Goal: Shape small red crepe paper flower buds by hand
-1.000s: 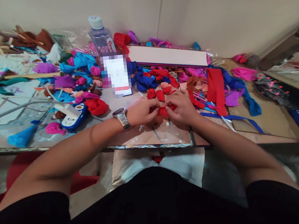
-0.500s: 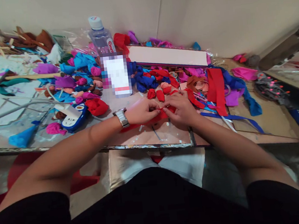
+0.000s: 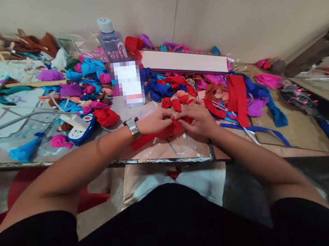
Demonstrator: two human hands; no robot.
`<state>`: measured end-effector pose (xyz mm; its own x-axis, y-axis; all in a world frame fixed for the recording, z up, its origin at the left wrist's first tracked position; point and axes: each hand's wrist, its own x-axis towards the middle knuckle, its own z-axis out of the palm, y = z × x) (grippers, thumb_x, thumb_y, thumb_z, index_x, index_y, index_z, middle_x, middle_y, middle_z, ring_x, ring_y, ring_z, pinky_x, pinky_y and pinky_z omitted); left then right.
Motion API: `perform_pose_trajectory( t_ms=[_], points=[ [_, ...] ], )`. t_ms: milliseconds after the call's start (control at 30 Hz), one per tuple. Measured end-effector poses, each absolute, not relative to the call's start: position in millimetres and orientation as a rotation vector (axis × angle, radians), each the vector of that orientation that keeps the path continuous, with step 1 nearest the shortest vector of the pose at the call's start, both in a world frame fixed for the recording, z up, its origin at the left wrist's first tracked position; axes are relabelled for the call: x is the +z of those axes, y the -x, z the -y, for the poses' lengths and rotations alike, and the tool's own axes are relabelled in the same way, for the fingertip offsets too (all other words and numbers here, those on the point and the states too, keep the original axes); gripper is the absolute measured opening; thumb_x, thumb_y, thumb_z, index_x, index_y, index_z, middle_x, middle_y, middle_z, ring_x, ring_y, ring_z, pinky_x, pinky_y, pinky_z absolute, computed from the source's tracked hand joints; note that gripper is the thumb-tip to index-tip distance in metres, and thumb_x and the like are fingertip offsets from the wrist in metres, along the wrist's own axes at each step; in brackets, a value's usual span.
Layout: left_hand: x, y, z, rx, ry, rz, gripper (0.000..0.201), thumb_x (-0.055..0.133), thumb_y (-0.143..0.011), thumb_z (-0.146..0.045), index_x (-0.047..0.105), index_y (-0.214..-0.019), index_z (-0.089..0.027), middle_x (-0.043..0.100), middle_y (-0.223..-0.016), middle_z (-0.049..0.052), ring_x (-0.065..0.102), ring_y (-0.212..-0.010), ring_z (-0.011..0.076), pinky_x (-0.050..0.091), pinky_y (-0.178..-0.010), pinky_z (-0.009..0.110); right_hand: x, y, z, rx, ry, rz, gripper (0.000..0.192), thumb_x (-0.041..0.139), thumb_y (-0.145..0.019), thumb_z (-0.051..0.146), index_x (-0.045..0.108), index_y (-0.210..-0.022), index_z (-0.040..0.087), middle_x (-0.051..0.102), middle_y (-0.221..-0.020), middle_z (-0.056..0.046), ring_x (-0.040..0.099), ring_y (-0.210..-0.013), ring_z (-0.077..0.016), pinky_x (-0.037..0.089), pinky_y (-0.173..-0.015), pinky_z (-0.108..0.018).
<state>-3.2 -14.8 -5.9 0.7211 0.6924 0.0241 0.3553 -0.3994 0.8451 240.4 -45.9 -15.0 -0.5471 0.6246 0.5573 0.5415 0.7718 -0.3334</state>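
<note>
A strip of red crepe paper point(image 3: 143, 140) stretches across the table's front, low under my fingers. My left hand point(image 3: 155, 121), with a metal watch point(image 3: 133, 128) at its wrist, pinches the strip's upper edge between thumb and fingers. Close beside it, my right hand point(image 3: 198, 121) grips the same strip, fingertips nearly meeting the left ones. Part of the paper is hidden beneath both hands. Just beyond them lie small rolled red crepe paper pieces point(image 3: 176, 105). A wide red strip point(image 3: 237, 99) is to the right of my right hand.
A bottle point(image 3: 111, 42) stands behind a blurred phone-like screen point(image 3: 132, 81). Coloured crepe paper heaps point(image 3: 88, 70) spread around them. On the left are a blue power socket point(image 3: 85, 133), a cable point(image 3: 20, 121) and pliers point(image 3: 5, 92). A white box point(image 3: 184, 60) lies near the wall.
Both hands stay together on the red strip with slight finger shifts. More of the strip shows below my left hand, and its left end has moved slightly left.
</note>
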Motion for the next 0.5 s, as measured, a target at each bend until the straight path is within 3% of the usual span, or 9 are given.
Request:
perform_pose_trajectory(
  t_ms=[300, 500],
  points=[
    [0.1, 2.9, 15.5, 0.455, -1.913, -0.826, 0.025, 0.054, -0.083, -0.029, 0.075, -0.081, -0.014, 0.059, -0.067, -0.001, 0.045, -0.061, 0.0111, 0.035, -0.06, 0.026, -16.6, -240.9, 44.9, 0.145, 0.888, 2.309, 0.013, 0.067, -0.101, 0.028, 0.079, -0.104, 0.03, 0.085, -0.101, 0.001, 0.075, -0.098, -0.0231, 0.038, -0.112, -0.05],
    [-2.9, 2.3, 14.0, 0.51, -1.88, -0.814, 0.038, 0.057, -0.094, -0.044, 0.073, -0.076, -0.014, 0.06, -0.066, -0.001, 0.047, -0.062, 0.0112, 0.036, -0.062, 0.027, -13.1, -240.2, 45.5, 0.059, 0.859, 2.311, 0.014, 0.066, -0.103, 0.028, 0.08, -0.102, 0.03, 0.085, -0.097, 0.001, 0.074, -0.091, -0.0213, 0.038, -0.108, -0.05]
  ],
)
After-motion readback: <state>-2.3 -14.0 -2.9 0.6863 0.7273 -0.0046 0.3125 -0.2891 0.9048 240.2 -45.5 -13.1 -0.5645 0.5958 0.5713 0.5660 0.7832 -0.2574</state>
